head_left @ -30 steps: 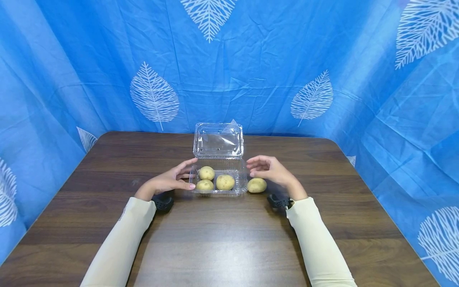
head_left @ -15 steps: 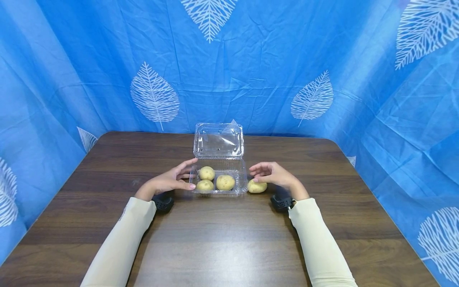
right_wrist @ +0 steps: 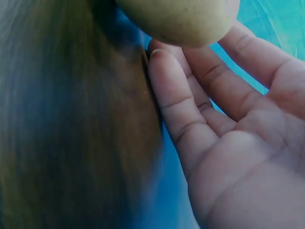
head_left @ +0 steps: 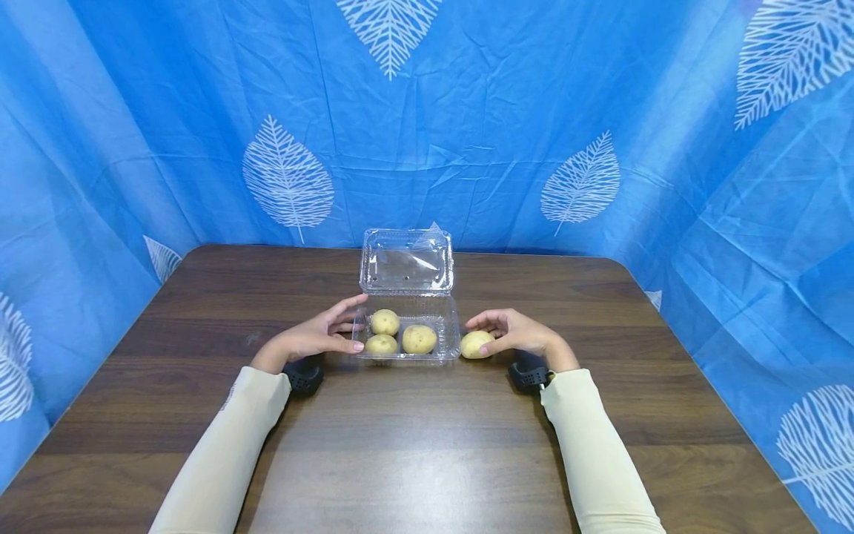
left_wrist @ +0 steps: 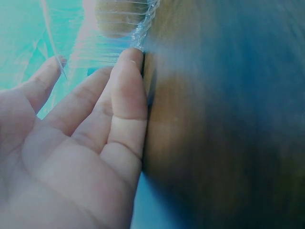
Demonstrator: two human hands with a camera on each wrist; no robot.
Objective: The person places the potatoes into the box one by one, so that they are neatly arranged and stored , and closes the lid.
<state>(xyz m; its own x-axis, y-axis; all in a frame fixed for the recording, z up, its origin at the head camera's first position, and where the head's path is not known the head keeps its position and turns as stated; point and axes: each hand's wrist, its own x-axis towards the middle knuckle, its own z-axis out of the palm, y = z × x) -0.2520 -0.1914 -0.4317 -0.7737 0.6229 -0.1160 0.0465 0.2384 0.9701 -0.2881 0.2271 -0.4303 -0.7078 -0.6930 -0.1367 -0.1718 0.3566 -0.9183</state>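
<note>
In the head view a clear plastic clamshell box (head_left: 448, 311) stands on the table with its lid (head_left: 407, 259) raised at the back. Inside lie three potatoes: one at back left (head_left: 385, 322), one at front left (head_left: 381, 345) and one near the middle (head_left: 419, 339). My left hand (head_left: 313, 335) rests against the box's left side, fingers extended, thumb at the front corner. A fourth potato (head_left: 475, 345) lies just outside the right wall. My right hand (head_left: 523, 334) pinches it, thumb in front and fingers behind; the right wrist view shows this potato (right_wrist: 186, 19) between thumb and fingers.
The brown wooden table (head_left: 414, 452) extends around the box. Behind it and along the sides hangs a blue curtain (head_left: 467, 148) with white leaf prints. Black wrist devices (head_left: 529, 376) sit under both wrists.
My right hand has come down from above the outside potato and closed its thumb and fingers about it. My left hand, the box and the potatoes inside have stayed put.
</note>
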